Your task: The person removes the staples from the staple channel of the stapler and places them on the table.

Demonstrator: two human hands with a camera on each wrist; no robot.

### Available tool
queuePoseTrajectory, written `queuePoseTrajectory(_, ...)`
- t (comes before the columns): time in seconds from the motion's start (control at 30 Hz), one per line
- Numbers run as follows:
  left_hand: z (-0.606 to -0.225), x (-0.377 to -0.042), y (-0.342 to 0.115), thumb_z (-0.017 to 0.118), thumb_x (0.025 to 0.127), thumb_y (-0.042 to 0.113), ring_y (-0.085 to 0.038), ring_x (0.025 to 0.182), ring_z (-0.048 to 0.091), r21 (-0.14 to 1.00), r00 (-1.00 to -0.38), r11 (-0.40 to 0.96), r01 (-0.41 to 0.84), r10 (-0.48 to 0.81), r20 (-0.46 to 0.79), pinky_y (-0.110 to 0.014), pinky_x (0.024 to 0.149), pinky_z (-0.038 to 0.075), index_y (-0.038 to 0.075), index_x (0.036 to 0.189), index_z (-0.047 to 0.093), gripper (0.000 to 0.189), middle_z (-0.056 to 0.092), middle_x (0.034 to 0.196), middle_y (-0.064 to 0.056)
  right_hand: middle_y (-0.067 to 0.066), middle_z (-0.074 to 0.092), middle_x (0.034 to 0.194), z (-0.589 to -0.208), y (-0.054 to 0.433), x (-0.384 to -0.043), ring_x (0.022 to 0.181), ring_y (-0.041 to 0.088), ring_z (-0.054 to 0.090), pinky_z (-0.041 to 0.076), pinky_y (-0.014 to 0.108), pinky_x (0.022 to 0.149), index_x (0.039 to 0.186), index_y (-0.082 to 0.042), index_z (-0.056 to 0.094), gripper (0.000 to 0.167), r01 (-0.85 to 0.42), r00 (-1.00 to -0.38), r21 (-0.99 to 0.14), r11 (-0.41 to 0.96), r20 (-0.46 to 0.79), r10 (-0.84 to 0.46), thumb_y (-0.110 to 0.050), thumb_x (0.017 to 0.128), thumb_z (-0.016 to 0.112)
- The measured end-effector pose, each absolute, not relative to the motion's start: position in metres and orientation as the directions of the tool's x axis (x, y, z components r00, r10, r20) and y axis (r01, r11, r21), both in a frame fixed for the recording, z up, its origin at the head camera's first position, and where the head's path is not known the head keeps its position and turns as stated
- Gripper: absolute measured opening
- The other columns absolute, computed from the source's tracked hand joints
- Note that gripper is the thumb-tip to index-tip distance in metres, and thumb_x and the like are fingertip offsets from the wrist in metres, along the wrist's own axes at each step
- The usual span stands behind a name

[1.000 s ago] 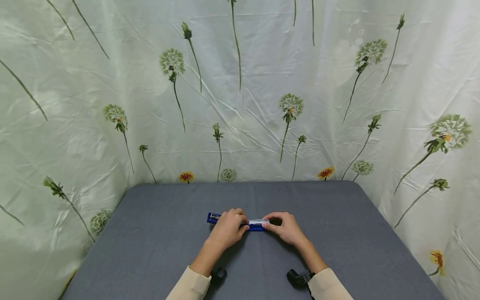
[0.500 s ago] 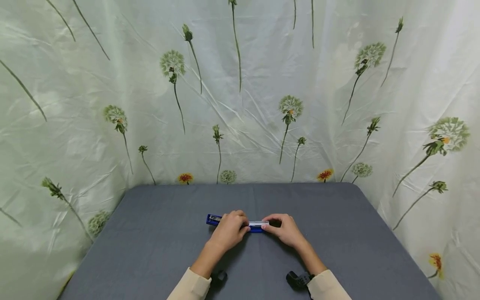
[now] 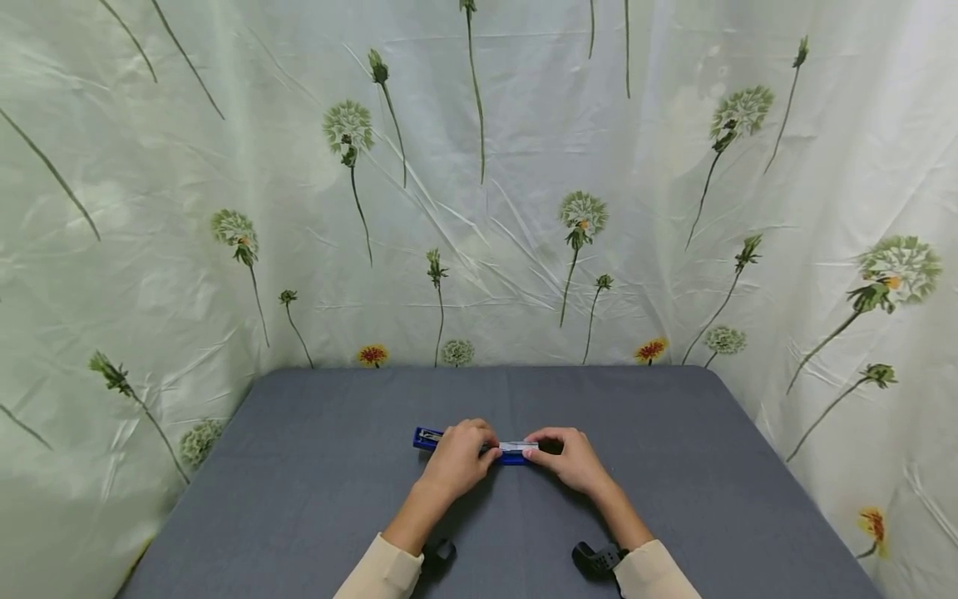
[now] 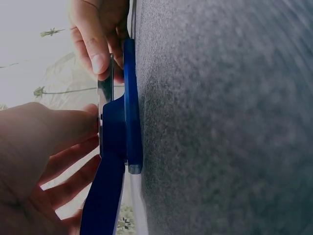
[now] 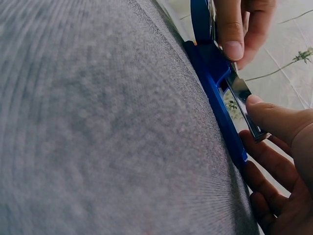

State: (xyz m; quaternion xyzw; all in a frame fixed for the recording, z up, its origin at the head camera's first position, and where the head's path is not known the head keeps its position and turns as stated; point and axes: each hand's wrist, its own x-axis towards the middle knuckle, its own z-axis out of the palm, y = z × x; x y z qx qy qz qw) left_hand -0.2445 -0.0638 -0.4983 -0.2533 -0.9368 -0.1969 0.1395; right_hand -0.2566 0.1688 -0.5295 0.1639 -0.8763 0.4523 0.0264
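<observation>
A blue stapler (image 3: 513, 458) lies on the table with its top cover (image 3: 427, 438) swung far back to the left. Its metal staple magazine (image 5: 241, 94) stands out above the blue base (image 4: 131, 98), with a gap at the front end. My left hand (image 3: 458, 457) grips the stapler around the middle, the thumb against the magazine near the hinge. At the magazine's front end, my right hand (image 3: 570, 459) pinches it, its thumb (image 5: 266, 111) on the metal. Whatever lies inside the magazine is too small to make out.
The table (image 3: 337, 499) has a grey cloth cover. Behind and beside it hangs a pale curtain (image 3: 509, 249) printed with dandelions. Dark straps with black devices (image 3: 596, 557) sit at both wrists, below the cream sleeves (image 3: 654, 570).
Both hands keep their places on the stapler. The left thumb seems to have shifted very slightly to the right along the magazine.
</observation>
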Motion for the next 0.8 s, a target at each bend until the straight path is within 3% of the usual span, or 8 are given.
queuePoseTrajectory(0.37,-0.4978,-0.2463,-0.0591,0.084,0.088,0.032,-0.012,0.071,0.067,0.376,-0.847,0.788,0.488,0.322,0.424,-0.027,0.062,0.053,0.021,0.087,0.079,0.012,0.075,0.091,0.004,-0.005,0.078,0.101,-0.5281,0.1666,-0.257,0.096,0.015,0.07,0.054,0.031,0.086,0.1,-0.023,0.08,0.014,-0.311,-0.946,-0.789,0.53,0.202,-0.254,-0.031,0.089,0.083)
queuePoseTrajectory(0.8,-0.5018,-0.2461,-0.0537,0.084,0.087,0.035,-0.014,0.068,0.066,0.37,-0.837,0.782,0.502,0.332,0.435,-0.029,0.062,0.053,0.023,0.087,0.077,0.014,0.074,0.089,0.003,-0.006,0.078,0.102,-0.5308,0.1688,-0.256,0.099,0.016,0.07,0.054,0.032,0.089,0.102,-0.023,0.08,0.016,-0.31,-0.946,-0.788,0.531,0.2,-0.256,-0.033,0.089,0.082)
